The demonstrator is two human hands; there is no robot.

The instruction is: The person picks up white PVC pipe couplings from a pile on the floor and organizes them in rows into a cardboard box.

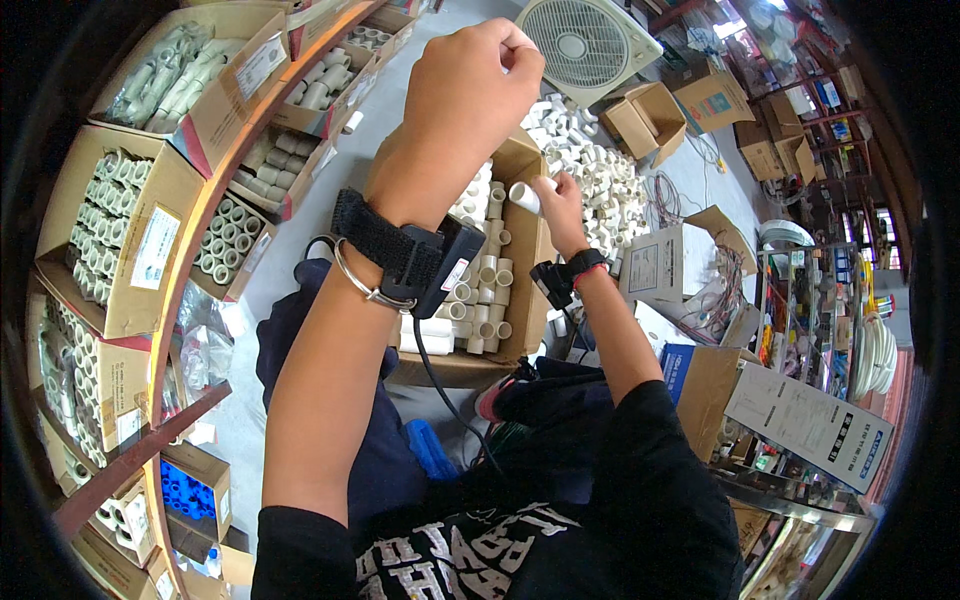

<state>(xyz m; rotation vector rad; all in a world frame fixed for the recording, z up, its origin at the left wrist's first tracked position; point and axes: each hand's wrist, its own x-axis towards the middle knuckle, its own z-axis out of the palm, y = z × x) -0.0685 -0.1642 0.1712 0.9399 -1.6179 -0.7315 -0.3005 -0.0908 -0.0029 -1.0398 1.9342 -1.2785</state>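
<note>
My left hand (480,82) is raised high over a cardboard box, its fingers curled; whether anything is in them cannot be seen. My right hand (561,206) grips a short white plastic pipe fitting (524,196) above the right side of that box. The open cardboard box (529,255) stands before me, holding rows of white tee pipe fittings (486,292) and some smooth white ones near its front. Beyond it, a large pile of loose white pipe fittings (600,176) lies on the floor. My left forearm hides part of the box.
On the left, a shelf with an orange edge (202,161) holds several boxes of fittings. A white box fan (589,45) stands at the back. To the right are an open carton (645,120), a white box (667,259) with wires beside it, and a glass-and-metal rack (806,322).
</note>
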